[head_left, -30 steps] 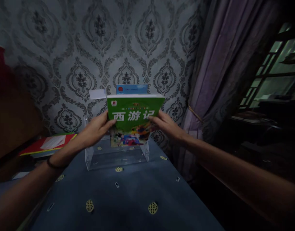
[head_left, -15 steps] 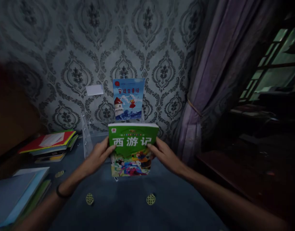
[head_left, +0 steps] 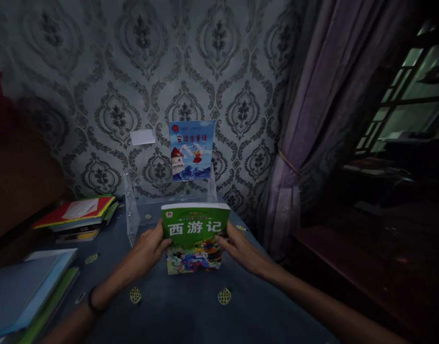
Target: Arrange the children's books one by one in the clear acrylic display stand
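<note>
From where I stand, the surface (head_left: pixel 183 315) narrows toward the wall, its right edge slanting down past the right forearm, with the tied curtain (head_left: pixel 301 138) beyond. Both hands, left (head_left: pixel 149 243) and right (head_left: pixel 238 246), are partly closed on opposite sides of the green book (head_left: pixel 192 239), thumbs on the cover, the other fingers partly hidden behind. The book is in front of the clear stand (head_left: pixel 132 212), picture side toward the person; I can't tell whether its bottom edge touches the cloth. Patterned cloth stretches between the book and the near end, and a strip runs between the left forearm and the piles, giving some room sideways.

Counting up: one book gripped, one blue book (head_left: pixel 192 150) upright at the stand's back, one white card (head_left: pixel 143 137) up by the wallpaper, and two piles at left, one red-topped (head_left: pixel 76 209), one blue-topped (head_left: pixel 26 286). How many items each pile holds, I can't make out.
</note>
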`<state>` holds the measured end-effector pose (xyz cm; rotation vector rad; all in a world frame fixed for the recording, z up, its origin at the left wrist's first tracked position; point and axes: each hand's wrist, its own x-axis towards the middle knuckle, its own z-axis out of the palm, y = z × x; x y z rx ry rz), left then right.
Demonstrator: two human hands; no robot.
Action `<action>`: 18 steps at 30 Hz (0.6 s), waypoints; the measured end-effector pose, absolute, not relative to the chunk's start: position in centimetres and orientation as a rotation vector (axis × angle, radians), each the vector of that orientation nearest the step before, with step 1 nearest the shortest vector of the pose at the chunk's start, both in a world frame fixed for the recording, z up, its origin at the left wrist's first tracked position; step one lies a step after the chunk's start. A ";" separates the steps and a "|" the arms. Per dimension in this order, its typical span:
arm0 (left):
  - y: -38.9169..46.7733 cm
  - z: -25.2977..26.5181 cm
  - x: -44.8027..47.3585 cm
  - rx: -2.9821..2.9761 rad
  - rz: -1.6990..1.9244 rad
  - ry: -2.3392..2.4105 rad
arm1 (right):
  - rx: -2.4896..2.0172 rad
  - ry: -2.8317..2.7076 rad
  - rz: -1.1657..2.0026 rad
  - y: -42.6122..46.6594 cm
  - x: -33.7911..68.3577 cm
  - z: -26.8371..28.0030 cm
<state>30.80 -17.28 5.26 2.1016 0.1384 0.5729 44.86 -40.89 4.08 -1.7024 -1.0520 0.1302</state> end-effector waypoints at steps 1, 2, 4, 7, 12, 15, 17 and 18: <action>-17.0 6.1 31.3 2.195 0.579 0.097 | -1.715 -1.057 0.098 -40.8 45.5 4.6; -16.8 7.2 31.9 2.280 0.599 0.054 | -1.726 -1.061 0.051 -40.6 46.2 5.3; -16.3 10.1 33.3 2.386 0.686 -0.009 | -1.721 -1.078 -0.074 -40.2 47.7 7.7; -15.7 15.3 35.6 2.568 0.877 -0.037 | -1.657 -1.170 -0.285 -39.3 49.8 12.9; -14.9 21.2 39.0 2.612 1.199 -0.029 | -1.632 -1.330 -0.672 -37.5 52.8 19.7; -14.0 21.6 40.4 2.606 1.240 -0.036 | -1.699 -1.314 -0.650 -36.5 54.5 20.4; -13.5 21.0 41.1 2.612 1.243 -0.036 | -1.713 -1.319 -0.588 -35.9 55.6 20.0; -13.3 20.7 41.4 2.616 1.242 -0.028 | -1.707 -1.331 -0.567 -35.7 56.1 19.7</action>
